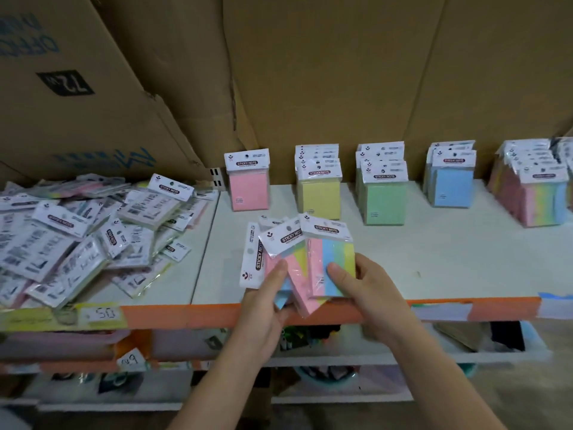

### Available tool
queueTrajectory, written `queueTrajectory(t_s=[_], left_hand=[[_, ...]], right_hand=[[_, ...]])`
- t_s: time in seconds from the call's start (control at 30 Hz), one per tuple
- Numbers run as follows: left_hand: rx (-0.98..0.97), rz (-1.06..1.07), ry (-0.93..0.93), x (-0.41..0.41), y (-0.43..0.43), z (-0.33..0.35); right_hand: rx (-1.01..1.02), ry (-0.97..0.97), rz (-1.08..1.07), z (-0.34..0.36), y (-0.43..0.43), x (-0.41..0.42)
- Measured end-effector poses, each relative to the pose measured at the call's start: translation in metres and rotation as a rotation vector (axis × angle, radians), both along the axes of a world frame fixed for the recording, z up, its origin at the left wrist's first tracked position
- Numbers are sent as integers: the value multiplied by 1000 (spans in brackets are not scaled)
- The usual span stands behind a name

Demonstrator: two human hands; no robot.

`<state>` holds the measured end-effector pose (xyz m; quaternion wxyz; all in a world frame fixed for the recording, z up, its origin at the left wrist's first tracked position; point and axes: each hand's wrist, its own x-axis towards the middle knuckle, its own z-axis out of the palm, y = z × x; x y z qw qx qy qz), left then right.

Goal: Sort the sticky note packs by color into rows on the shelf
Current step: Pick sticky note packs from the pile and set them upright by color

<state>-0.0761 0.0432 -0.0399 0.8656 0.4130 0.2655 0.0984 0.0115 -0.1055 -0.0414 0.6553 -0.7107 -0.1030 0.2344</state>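
My left hand (266, 308) grips a fanned bunch of sticky note packs (280, 256) above the shelf's front edge. My right hand (366, 293) pinches a multicolor striped pack (333, 259) at the right of that bunch. Upright rows stand at the back of the white shelf (434, 262): a pink pack (249, 190), yellow packs (321, 197), green packs (386, 203), blue packs (452, 187) and multicolor packs (533, 197). A loose heap of unsorted packs (80, 234) lies on the left part of the shelf.
Large cardboard boxes (310, 72) form the wall behind the shelf. The front edge (192, 316) is orange with taped price labels. Lower shelves (372, 352) below hold assorted goods.
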Motion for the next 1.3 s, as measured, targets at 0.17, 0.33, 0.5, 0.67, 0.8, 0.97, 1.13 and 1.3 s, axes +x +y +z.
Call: queueTrajectory(t_s=[0.17,0.33,0.5,0.67,0.8,0.97,1.13,1.3], left_hand=[[-134,49,-14,-1,-7,3],[-107,28,-42,5,0,6],[-90,-58,-66,13,-3,5],[-134,-137,-85,22,-5,0],[-191,-253,-84,22,-10,-6],[-145,-338,-127,24,-25,-9],[-168,-302,-143,37,-47,-8],[-158,-277,-123,59,-82,-5]], right_hand=[[68,33,-28,4,-6,6],[-129,-87,82,9,-5,3],[-270,-158,51,25,-6,1],[-322,-169,-55,29,-16,6],[-342,-148,-190,23,-30,5],[-288,-119,-192,18,-44,3],[-167,-99,-251,24,-72,12],[-131,-84,-319,24,-119,32]])
